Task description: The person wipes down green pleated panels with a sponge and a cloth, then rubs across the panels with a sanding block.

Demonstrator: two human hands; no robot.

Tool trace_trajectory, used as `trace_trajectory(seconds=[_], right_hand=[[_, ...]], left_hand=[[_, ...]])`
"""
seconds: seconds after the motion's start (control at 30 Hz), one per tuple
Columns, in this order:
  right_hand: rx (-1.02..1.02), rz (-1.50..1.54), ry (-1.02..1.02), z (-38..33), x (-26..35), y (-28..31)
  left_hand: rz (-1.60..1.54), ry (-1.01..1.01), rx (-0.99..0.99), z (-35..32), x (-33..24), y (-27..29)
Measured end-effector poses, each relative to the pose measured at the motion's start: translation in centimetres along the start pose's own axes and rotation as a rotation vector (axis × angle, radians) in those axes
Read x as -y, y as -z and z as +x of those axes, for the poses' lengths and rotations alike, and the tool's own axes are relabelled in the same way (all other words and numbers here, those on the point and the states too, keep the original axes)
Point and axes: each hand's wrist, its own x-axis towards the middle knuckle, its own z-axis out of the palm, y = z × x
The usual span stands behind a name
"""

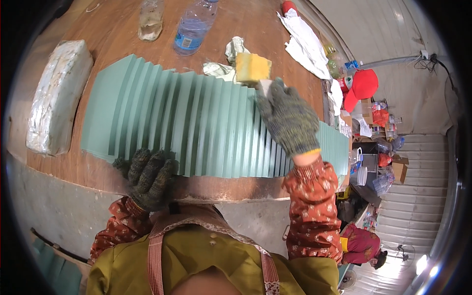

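A long row of green flat panels (191,123) lies fanned out on the wooden table, each overlapping its neighbour. My right hand (291,118), in a dark grey-green knitted glove, is over the far edge of the row, right of its middle. Its fingers are closed on a small whitish pad (265,87); whether it is cloth or sponge I cannot tell. My left hand (147,178), gloved alike, rests its outstretched fingers against the panels' near edge, toward the left. A yellow sponge block (252,68) sits beside crumpled pale cloths (220,71) just beyond the row.
At the left stands a wrapped whitish block (59,98). Two plastic bottles, one clear (151,20) and one bluish (194,29), are at the back. A white cloth (306,44) and a red cap (361,88) lie far right. Another person (361,244) is at the lower right.
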Motion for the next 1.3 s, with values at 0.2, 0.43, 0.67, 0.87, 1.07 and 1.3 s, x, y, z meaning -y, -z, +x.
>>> trace_trajectory(seconds=[0.2,0.43,0.67,0.87,1.07,1.3], right_hand=[[-0.179,-0.162,0.144,-4.2,1.2,-2.4],[-0.02,-0.106,-0.069,-0.6,-0.3,-0.2],[-0.201,-0.195,0.144,-7.8,1.5,-2.6],[-0.237,-0.17,0.235,-9.6,0.8,-2.2],[-0.223,-0.159,0.078,-5.3,0.8,-3.0],[-0.187,-0.204,0.197,-18.2,-0.3,-3.5]], left_hand=[[0.049,0.035,-0.015,-0.5,0.3,0.6],[-0.055,-0.019,0.073,0.6,-0.3,0.0],[-0.031,0.005,0.033,-0.1,0.3,0.6],[-0.041,-0.009,0.071,-0.1,0.2,0.7],[-0.044,-0.011,0.018,0.5,0.1,0.4],[-0.023,-0.018,0.0,0.8,-0.1,0.3]])
